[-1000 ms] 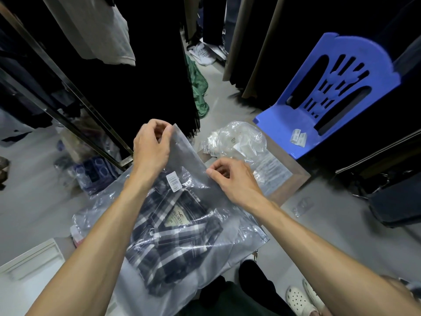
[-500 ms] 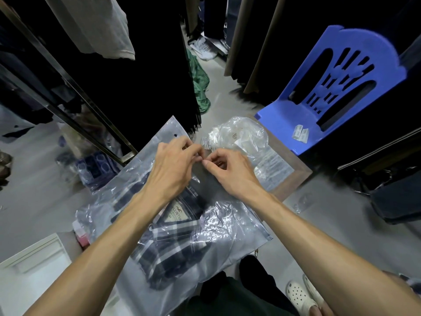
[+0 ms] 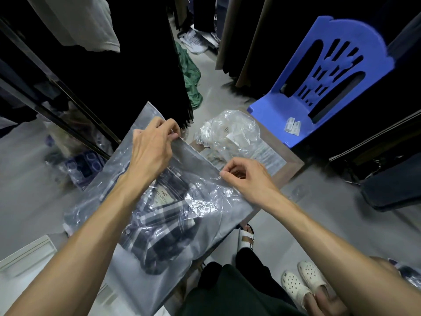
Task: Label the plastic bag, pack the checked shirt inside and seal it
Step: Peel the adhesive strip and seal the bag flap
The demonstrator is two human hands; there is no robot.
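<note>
A clear plastic bag lies tilted in front of me with the folded dark checked shirt inside it, its neck label facing up. My left hand pinches the bag's top edge near its far end. My right hand pinches the same edge nearer its right end. The stretch of edge between the two hands is pulled taut and straight. The bag's far corner sticks out past my left hand.
A crumpled pile of clear bags lies on a low wooden board behind the hands. A blue plastic chair with small white labels stands at the right. Hanging dark clothes crowd both sides. White clogs are at lower right.
Both hands met at the middle of the bag's top edge, then drew apart along it. The bag has shifted slightly with the shirt inside.
</note>
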